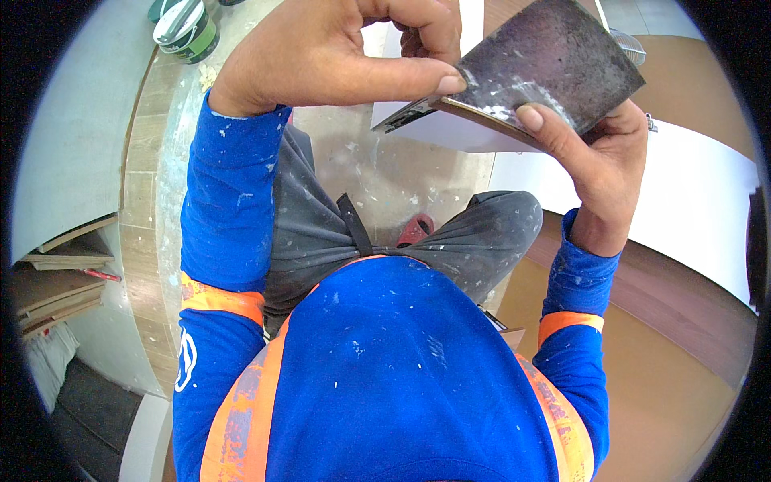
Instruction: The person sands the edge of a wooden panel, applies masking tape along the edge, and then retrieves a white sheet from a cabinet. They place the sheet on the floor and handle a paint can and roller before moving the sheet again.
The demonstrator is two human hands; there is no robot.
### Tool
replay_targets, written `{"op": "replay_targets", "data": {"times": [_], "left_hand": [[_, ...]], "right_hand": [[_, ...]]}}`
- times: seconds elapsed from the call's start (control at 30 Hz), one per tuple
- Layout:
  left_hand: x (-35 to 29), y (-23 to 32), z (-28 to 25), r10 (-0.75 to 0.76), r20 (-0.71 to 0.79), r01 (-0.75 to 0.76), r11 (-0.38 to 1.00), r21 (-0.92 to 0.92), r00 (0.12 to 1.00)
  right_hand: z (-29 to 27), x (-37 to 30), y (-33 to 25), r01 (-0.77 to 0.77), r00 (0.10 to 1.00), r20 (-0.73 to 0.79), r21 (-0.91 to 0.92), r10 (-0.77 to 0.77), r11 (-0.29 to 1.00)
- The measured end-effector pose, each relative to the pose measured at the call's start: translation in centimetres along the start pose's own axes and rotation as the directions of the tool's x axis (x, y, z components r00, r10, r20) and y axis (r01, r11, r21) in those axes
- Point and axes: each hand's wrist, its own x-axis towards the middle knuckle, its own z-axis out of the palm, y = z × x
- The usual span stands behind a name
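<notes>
A dark, scuffed flat case [554, 60] with white smears is held up at the upper right. Along its lower left edge a second flap [408, 116] angles away, so it looks like a folding cover, partly spread. My right hand [602, 165] grips the near right side, thumb across the dark face and fingers behind. At the left corner, my left hand [345, 60] presses its thumb tip against the case. The other left fingers are curled, and their tips are partly hidden.
A green bucket with a white lid [189, 36] stands at the far left. Stacked boards [64, 281] and a red pen-like stick [100, 275] lie left. White panels [642, 193] and a brown board [642, 345] are on the right. A red sandal [415, 229] shows below my legs.
</notes>
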Motion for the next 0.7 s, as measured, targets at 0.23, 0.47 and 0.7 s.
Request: {"op": "replay_targets", "data": {"times": [0.23, 0.47, 0.7], "left_hand": [[0.32, -0.03, -0.01, 0.06, 0.021, -0.06, 0.998, 0.006, 0.998], [0.0, 0.18, 0.38, -0.036, -0.01, 0.036, 0.999, -0.037, 0.999], [0.22, 0.26, -0.05, 0.057, 0.056, -0.061, 0.996, 0.059, 0.997]], "right_hand": [[-0.02, -0.01, 0.04, -0.01, 1.0, 0.001, -0.004, 0.01, 1.0], [-0.11, -0.19, 0.19, 0.0, 1.0, 0.011, 0.019, -0.001, 1.0], [-0.01, -0.3, 0.21, 0.022, 1.0, 0.015, -0.013, -0.022, 1.0]]}}
